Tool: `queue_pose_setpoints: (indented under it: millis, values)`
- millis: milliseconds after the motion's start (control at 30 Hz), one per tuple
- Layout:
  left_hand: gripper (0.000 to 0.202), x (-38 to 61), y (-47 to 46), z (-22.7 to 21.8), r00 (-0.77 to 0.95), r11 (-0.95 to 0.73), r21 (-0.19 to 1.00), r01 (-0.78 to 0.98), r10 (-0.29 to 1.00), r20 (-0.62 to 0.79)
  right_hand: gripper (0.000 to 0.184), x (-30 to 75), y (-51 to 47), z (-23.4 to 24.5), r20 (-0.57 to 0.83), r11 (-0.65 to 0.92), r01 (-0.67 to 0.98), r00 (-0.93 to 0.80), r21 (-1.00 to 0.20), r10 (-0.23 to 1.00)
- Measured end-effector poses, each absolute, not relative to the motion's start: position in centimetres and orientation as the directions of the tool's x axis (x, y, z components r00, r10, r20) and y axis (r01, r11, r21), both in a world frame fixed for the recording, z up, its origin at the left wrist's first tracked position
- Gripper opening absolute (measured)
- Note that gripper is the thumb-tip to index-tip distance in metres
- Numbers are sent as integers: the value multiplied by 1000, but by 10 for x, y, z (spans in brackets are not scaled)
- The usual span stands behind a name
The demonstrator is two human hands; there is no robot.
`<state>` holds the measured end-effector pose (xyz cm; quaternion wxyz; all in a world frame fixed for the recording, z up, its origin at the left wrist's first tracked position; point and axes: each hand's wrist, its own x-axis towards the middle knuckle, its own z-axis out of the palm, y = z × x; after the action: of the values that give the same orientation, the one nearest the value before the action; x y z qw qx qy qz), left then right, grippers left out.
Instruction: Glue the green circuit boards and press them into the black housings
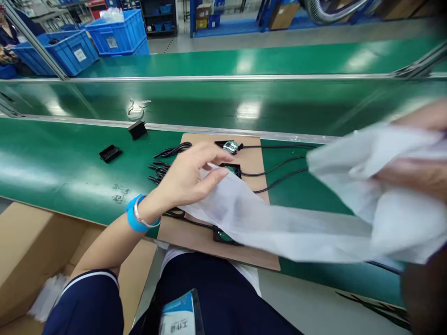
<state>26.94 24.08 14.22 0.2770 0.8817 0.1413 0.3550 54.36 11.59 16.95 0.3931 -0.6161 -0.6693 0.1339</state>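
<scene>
My left hand (197, 177) is over the cardboard sheet (190, 238), its thumb and fingers apart. A translucent white plastic bag (296, 230) runs behind its thumb and stretches across to the right. There my right hand (408, 177), smeared by motion, grips the bunched part of the bag. Under and beside the bag lie black housings with green circuit boards: one at the back (230, 147), one partly covered in the middle (234, 170), one near the front edge (223, 236). Black cables (282, 147) run from them to the right.
Coiled black cables (172, 150) lie left of the cardboard. Two small black boxes (138, 130) (110, 153) sit farther left. Metal rails divide the green bench (70, 172). Blue crates (117, 32) stand at the back left. An open carton (28, 251) is below the bench's left edge.
</scene>
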Motion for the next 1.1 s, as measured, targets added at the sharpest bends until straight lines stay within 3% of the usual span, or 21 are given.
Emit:
queue_pose_setpoints:
  millis: [67,133,267,367,500,600,700,833,1100]
  values:
    - [21,279,260,106,798,-823,531,200,452,399,36,563,113,150,167,68,703,73,-708,983]
    - [25,288,271,77,833,-829,470,303,469,292,24,560,119,123,115,53,743,33,-667,993]
    - [35,296,268,55,892,-867,380,324,414,184,11,530,144,70,306,311,796,-166,-519,937]
    - [37,296,258,52,903,-895,273,353,402,148,19,518,162,43,463,363,811,-130,-459,877]
    - [36,298,249,45,919,-928,137,347,365,145,24,518,181,25,405,419,812,-251,-406,879]
    - [38,298,246,39,933,-945,65,319,325,156,18,521,189,23,339,460,739,-324,-492,883]
    - [39,297,244,38,937,-953,41,302,304,174,16,524,192,23,364,502,682,-351,-532,863]
    - [40,296,242,38,935,-952,43,302,305,182,14,527,191,16,515,591,647,-336,-482,788]
    - [41,297,237,39,934,-942,83,325,334,129,20,536,187,-1,676,746,614,-436,-260,594]
